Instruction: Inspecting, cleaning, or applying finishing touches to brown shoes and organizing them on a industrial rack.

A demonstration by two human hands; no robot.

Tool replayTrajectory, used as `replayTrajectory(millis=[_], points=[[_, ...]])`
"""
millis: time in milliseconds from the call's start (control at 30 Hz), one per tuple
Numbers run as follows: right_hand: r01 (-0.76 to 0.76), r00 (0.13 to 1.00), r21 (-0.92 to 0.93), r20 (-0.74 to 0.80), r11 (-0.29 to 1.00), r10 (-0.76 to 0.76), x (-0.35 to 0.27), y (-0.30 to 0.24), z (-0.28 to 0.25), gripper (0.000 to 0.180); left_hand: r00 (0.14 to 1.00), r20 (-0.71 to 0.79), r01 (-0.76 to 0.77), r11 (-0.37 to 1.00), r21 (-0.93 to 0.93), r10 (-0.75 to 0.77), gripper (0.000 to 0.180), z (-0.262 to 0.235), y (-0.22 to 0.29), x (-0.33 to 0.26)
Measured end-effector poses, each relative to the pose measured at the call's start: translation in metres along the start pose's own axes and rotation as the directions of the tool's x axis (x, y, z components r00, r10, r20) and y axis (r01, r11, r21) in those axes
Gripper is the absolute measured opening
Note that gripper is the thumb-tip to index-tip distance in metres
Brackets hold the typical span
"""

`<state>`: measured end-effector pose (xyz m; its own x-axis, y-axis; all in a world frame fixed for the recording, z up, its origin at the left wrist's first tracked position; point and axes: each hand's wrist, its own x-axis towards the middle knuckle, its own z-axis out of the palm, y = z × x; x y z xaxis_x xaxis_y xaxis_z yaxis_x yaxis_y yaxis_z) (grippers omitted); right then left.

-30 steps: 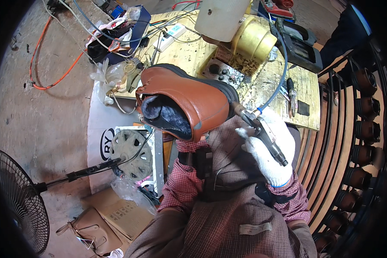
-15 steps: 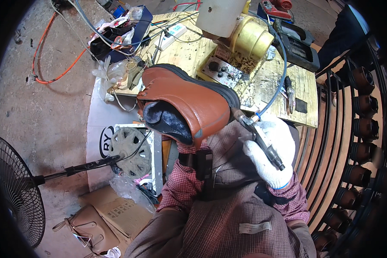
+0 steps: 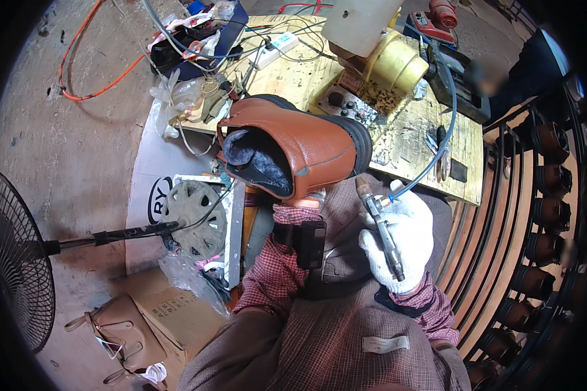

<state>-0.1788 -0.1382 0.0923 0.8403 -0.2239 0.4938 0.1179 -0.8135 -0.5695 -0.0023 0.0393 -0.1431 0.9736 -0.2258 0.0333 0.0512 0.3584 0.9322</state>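
Note:
A brown leather shoe (image 3: 319,156) with a black sole and dark fluffy lining is held up over my lap, its opening turned toward me. My left hand (image 3: 304,201) supports it from beneath; only a strip by the wrist shows, and the shoe hides the fingers. In a white glove, my right hand (image 3: 411,234) is closed around a slim metal air tool (image 3: 386,238) with a blue hose (image 3: 430,165). The tool's dark tip points up at the sole's heel end and stands a little apart from it.
Ahead is a wooden workbench (image 3: 460,120) bearing a yellow machine (image 3: 394,62), a power strip (image 3: 275,51) and cables. On the right, a rack (image 3: 476,260) holds several brown shoes. A black fan (image 3: 13,260), brown handbag (image 3: 127,332) and cardboard (image 3: 182,316) are at left.
The shoe has tilted and turned slightly, its sole heel swinging right. My right hand has drawn the tool down and left, so its tip has come away from the sole.

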Motion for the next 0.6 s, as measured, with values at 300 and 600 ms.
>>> replayTrajectory(millis=[300, 600], points=[[-0.02, 0.998, 0.08, -0.056, 0.997, 0.024, 0.006, 0.004, 0.018, 0.018, 0.996, 0.012, -0.089, 0.952, 0.293, 0.09, 0.067, 0.037, -0.011, 0.012], [-0.471, 0.762, 0.707, 0.025, 0.527, 0.647, 0.025, 0.098, 0.026, 0.037, 0.995, 0.079, 0.031, 0.57, -0.821, 0.061, 0.061, -0.004, 0.106, 0.011]])
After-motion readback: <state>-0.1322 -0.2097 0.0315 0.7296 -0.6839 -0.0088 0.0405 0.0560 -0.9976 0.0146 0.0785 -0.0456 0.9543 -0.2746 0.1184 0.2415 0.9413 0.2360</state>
